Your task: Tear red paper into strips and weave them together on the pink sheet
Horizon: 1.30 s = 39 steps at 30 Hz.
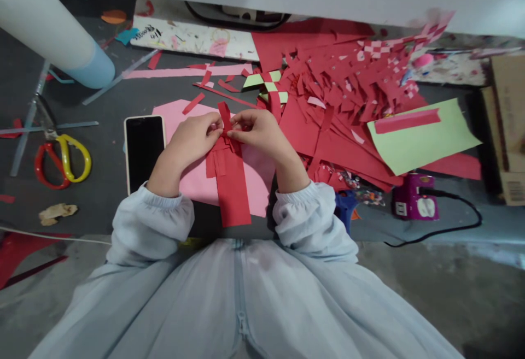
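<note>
Both hands meet above a pink sheet [256, 176] on the dark table. My left hand [194, 139] is closed, its thumb and fingers pinching one side of a small folded piece of red paper [224, 114]. Opposite it, my right hand [260, 132] pinches the other side of the same piece. Fingertips hide part of the fold. Beneath the hands, a wide red strip [235, 192] lies across the pink sheet and reaches toward my body. Smaller red pieces [216, 163] lie beside that strip.
A phone [144, 148], scissors [61, 159] and a white-and-blue bottle [65, 31] are at the left. Many red cut strips [336, 83] pile up at the right, near a green sheet [422, 140], a purple box [416, 198] with a black cable, and cardboard [508, 118].
</note>
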Tool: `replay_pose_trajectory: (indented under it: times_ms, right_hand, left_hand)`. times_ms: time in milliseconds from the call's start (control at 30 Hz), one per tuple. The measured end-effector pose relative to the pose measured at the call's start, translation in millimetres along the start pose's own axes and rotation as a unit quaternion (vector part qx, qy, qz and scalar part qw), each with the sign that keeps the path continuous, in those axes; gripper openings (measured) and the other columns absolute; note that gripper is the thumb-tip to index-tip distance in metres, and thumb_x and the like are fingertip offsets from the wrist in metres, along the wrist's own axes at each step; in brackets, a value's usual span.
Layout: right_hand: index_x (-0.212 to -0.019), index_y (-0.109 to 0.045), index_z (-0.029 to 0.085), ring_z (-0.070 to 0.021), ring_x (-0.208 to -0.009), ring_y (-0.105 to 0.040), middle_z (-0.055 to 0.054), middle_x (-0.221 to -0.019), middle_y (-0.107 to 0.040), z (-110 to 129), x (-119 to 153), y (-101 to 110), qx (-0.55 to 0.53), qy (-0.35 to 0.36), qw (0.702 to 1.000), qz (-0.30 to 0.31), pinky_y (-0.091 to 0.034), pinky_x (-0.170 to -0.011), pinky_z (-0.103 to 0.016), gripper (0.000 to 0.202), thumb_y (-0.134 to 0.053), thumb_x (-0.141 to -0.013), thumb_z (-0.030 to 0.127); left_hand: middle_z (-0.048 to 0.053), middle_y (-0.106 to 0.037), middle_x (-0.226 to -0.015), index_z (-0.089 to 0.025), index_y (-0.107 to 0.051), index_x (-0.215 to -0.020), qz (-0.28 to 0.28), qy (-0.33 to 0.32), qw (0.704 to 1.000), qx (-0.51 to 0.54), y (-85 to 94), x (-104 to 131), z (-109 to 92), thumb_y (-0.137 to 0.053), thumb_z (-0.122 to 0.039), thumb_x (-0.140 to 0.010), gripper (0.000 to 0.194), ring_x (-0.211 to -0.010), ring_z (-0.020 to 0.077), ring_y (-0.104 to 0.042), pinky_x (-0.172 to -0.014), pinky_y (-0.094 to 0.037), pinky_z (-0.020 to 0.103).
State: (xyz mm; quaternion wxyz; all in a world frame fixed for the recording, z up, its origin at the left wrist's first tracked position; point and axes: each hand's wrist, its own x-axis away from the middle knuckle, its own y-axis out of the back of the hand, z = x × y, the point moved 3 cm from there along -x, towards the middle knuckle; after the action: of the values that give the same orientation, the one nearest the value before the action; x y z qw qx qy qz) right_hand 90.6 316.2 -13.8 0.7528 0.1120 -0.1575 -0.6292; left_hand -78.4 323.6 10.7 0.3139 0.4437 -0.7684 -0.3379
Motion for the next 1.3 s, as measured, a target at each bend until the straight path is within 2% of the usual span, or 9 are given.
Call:
replay_pose_trajectory:
  times_ms: [167, 267, 433, 533, 633, 733, 867, 1033, 1300]
  right_hand:
    - [-0.099, -0.062, 0.021, -0.0144, -0.064, -0.064, 0.005, -0.066, -0.065, -5, 0, 0, -0.035, -0.027, 0.999, 0.004, -0.048, -0.065, -0.029, 0.038, -0.079, -0.065, 0.022]
    - [-0.097, -0.062, 0.022, -0.0139, -0.060, -0.064, 0.007, -0.062, -0.063, -6, -1, 0, -0.036, -0.031, 0.999, 0.005, -0.048, -0.063, -0.029, 0.040, -0.081, -0.063, 0.021]
    - [-0.095, -0.060, 0.022, -0.0146, -0.060, -0.064, 0.006, -0.062, -0.062, -8, 0, -2, -0.047, -0.037, 0.998, 0.019, -0.048, -0.062, -0.029, 0.038, -0.081, -0.064, 0.020]
    - [-0.094, -0.059, 0.022, -0.0154, -0.063, -0.064, 0.006, -0.063, -0.062, -8, -1, -2, -0.032, -0.040, 0.999, 0.017, -0.049, -0.065, -0.031, 0.037, -0.081, -0.064, 0.020]
    - [-0.093, -0.058, 0.022, -0.0159, -0.065, -0.064, 0.006, -0.064, -0.061, -7, -1, -3, -0.018, -0.040, 0.999, 0.018, -0.050, -0.069, -0.032, 0.037, -0.080, -0.064, 0.020]
    - [-0.093, -0.058, 0.022, -0.0167, -0.068, -0.064, 0.005, -0.067, -0.062, -4, 0, -2, -0.008, -0.033, 0.999, 0.018, -0.049, -0.070, -0.032, 0.036, -0.080, -0.064, 0.023]
    - [-0.093, -0.060, 0.020, -0.0166, -0.069, -0.064, 0.002, -0.068, -0.064, -2, 5, 4, -0.007, -0.027, 0.999, 0.021, -0.047, -0.069, -0.031, 0.028, -0.074, -0.072, 0.032]
    - [-0.094, -0.060, 0.019, -0.0143, -0.066, -0.061, 0.002, -0.070, -0.065, -4, 8, 12, -0.005, -0.039, 0.999, 0.002, -0.046, -0.068, -0.030, 0.020, -0.067, -0.076, 0.026]
    - [-0.093, -0.065, 0.018, -0.0136, -0.066, -0.058, 0.000, -0.073, -0.065, -8, 5, 7, 0.016, -0.024, 1.000, 0.002, -0.044, -0.066, -0.030, 0.017, -0.067, -0.077, 0.022]
  left_hand:
    - [0.004, -0.072, -0.091, -0.021, -0.064, -0.095, 0.009, 0.004, 1.000, -0.002, -0.8, -1, 0, -0.051, -0.029, -0.089, 0.015, -0.082, 0.0208, -0.063, -0.073, -0.042, 0.032]
    - [0.004, -0.071, -0.091, -0.021, -0.063, -0.103, 0.004, 0.029, 1.000, 0.012, -0.5, -1, 1, -0.052, -0.029, -0.090, 0.019, -0.086, 0.0214, -0.065, -0.077, -0.045, 0.033]
    - [0.005, -0.071, -0.096, -0.019, -0.055, -0.127, -0.043, 0.060, 0.994, 0.077, -2.1, -3, 5, -0.050, -0.027, -0.094, 0.035, -0.101, 0.0214, -0.066, -0.089, -0.048, 0.033]
    - [0.002, -0.070, -0.089, -0.021, -0.057, -0.128, -0.085, 0.042, 0.984, 0.150, -6.6, -8, 10, -0.049, -0.032, -0.096, 0.035, -0.089, 0.0188, -0.068, -0.083, -0.050, 0.031]
    - [0.000, -0.068, -0.080, -0.021, -0.065, -0.116, -0.098, 0.024, 0.973, 0.205, -11.4, -14, 12, -0.053, -0.032, -0.095, 0.027, -0.068, 0.0147, -0.065, -0.068, -0.048, 0.028]
    - [-0.001, -0.064, -0.069, -0.020, -0.069, -0.097, -0.120, 0.022, 0.973, 0.194, -11.4, -17, 11, -0.058, -0.028, -0.091, 0.015, -0.061, 0.0138, -0.061, -0.062, -0.043, 0.027]
    - [-0.002, -0.062, -0.067, -0.019, -0.065, -0.084, -0.125, 0.046, 0.969, 0.207, -10.1, -18, 9, -0.057, -0.024, -0.091, 0.012, -0.058, 0.0126, -0.059, -0.060, -0.041, 0.026]
    - [-0.001, -0.059, -0.064, -0.019, -0.059, -0.077, -0.112, 0.074, 0.972, 0.194, -9.2, -16, 9, -0.053, -0.025, -0.093, 0.019, -0.059, 0.0127, -0.054, -0.059, -0.037, 0.026]
    - [0.000, -0.055, -0.065, -0.018, -0.058, -0.068, -0.081, 0.052, 0.982, 0.161, -7.8, -16, 4, -0.056, -0.023, -0.092, 0.024, -0.061, 0.0132, -0.047, -0.059, -0.031, 0.029]
